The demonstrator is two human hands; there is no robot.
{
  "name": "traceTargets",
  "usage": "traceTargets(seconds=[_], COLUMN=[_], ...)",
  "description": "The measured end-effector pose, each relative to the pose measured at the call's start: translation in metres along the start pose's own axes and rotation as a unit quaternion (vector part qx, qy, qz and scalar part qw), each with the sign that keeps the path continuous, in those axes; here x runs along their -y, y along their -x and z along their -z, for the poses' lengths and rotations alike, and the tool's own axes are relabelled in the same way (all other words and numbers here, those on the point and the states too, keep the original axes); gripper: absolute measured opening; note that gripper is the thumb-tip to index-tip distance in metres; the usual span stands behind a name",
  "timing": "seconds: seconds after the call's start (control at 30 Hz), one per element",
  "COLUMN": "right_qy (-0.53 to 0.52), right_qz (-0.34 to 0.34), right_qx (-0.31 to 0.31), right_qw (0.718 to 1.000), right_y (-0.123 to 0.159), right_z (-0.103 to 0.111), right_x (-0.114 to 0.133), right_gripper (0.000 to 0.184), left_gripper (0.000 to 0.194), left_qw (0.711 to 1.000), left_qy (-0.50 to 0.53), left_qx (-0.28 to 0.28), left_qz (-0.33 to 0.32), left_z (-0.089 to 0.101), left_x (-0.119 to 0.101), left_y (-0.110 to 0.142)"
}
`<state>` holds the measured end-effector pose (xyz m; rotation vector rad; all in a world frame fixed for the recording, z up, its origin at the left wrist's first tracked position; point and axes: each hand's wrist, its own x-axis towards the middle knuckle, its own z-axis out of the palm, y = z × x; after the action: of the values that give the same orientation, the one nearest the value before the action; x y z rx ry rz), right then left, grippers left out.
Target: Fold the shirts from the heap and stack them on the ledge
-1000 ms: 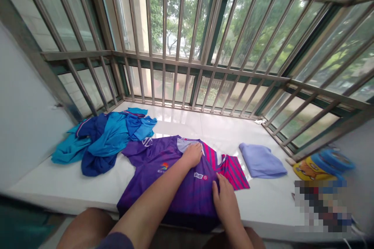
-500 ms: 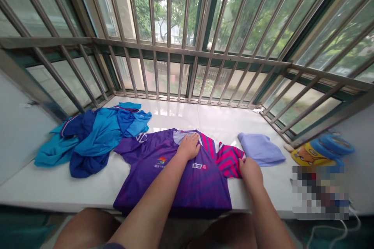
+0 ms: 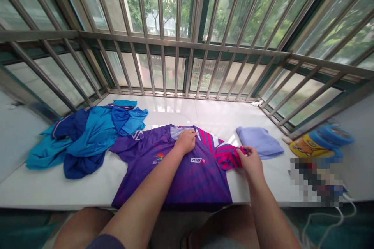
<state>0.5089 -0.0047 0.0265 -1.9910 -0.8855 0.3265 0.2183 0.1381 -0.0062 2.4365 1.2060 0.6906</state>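
Observation:
A purple sports jersey (image 3: 163, 171) with a pink striped sleeve (image 3: 226, 155) lies spread on the white window ledge (image 3: 58, 186). My left hand (image 3: 185, 142) presses on the jersey just below its collar, fingers curled on the cloth. My right hand (image 3: 251, 161) pinches the outer edge of the pink sleeve and lifts it slightly off the ledge.
A heap of blue clothes (image 3: 87, 136) lies at the left of the ledge. A folded lilac garment (image 3: 260, 142) sits to the right of the jersey. Yellow and blue items (image 3: 321, 142) lie at the far right. Metal window bars (image 3: 187, 46) close off the back.
My right hand slid from the jersey's body out to the pink sleeve's edge and took hold of it. My left hand stayed near the collar. The view tilted down a little.

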Motion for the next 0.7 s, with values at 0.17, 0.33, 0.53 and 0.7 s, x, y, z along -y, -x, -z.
traceTargets(seconds=[0.17, 0.33, 0.53, 0.7], right_qy=[0.088, 0.189, 0.219, 0.215], right_qz=[0.307, 0.625, 0.609, 0.553], right_qx=[0.068, 0.284, 0.300, 0.320], right_qw=[0.945, 0.702, 0.701, 0.739], right_y=[0.063, 0.134, 0.156, 0.165], right_z=[0.006, 0.008, 0.007, 0.021], right_x=[0.043, 0.043, 0.008, 0.012], right_gripper=[0.026, 0.020, 0.023, 0.012], left_gripper=[0.040, 0.040, 0.050, 0.036], left_qw=[1.000, 0.997, 0.988, 0.991], left_qy=[0.025, 0.058, 0.095, 0.096], left_qx=[-0.005, -0.021, -0.058, -0.051], left_qz=[0.009, 0.045, 0.103, 0.078], left_z=[-0.001, -0.001, 0.004, 0.007], left_x=[0.004, 0.008, 0.009, 0.009], left_y=[-0.002, -0.005, -0.005, -0.004])
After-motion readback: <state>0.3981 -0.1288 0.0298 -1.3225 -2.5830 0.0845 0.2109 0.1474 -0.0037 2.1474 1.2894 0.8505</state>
